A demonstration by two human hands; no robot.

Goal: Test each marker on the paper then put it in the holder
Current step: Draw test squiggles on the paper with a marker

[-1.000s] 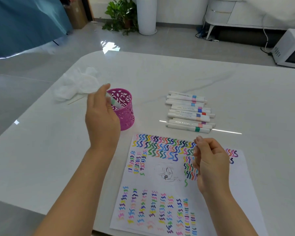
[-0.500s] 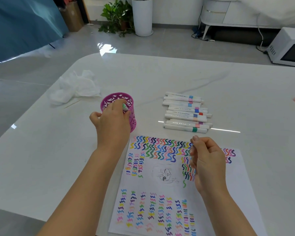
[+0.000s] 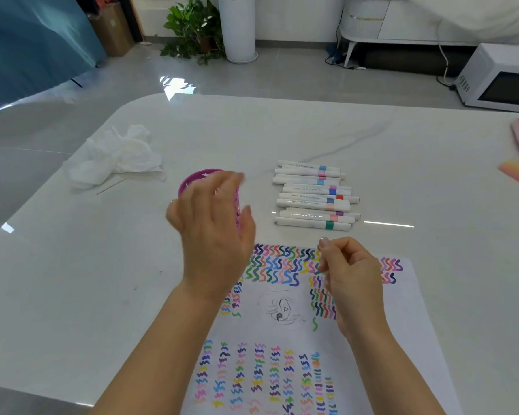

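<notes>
Now the left hand [image 3: 213, 235] is lifting off the pink holder [image 3: 192, 179] with its fingers spread and nothing in them. Half a second ago it was lowering a marker into the rim, so I judge that marker is now sitting inside, though the hand is hiding it. The right hand [image 3: 352, 280] is hovering over the scribbled paper [image 3: 402, 324] with curled fingers; I cannot tell whether it is pinching anything. Untested markers [image 3: 312, 199] are lying just right of the holder, waiting their turn.
</notes>
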